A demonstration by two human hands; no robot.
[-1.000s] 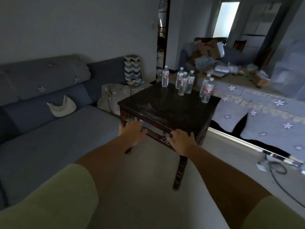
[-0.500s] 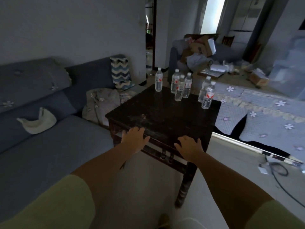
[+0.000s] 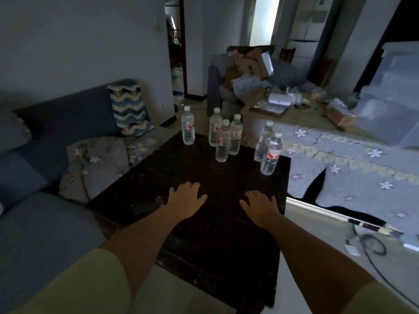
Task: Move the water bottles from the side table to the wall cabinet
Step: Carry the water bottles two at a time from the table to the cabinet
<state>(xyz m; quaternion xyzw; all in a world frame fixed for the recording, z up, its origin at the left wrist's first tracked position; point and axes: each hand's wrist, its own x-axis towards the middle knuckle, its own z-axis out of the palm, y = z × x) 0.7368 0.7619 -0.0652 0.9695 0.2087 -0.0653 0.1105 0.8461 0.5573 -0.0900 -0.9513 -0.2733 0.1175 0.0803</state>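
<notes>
Both hands over the table, bottles ahead.

The left hand (image 3: 186, 199) and the right hand (image 3: 260, 203) are above the near half of the dark table (image 3: 158, 177), fingers spread and holding nothing. Six bottles (image 3: 223, 143) stand upright at the far edge, well beyond the fingertips. The nearest one, at the right corner, lies closer to the right hand. No wall cabinet can be made out in the view.
</notes>
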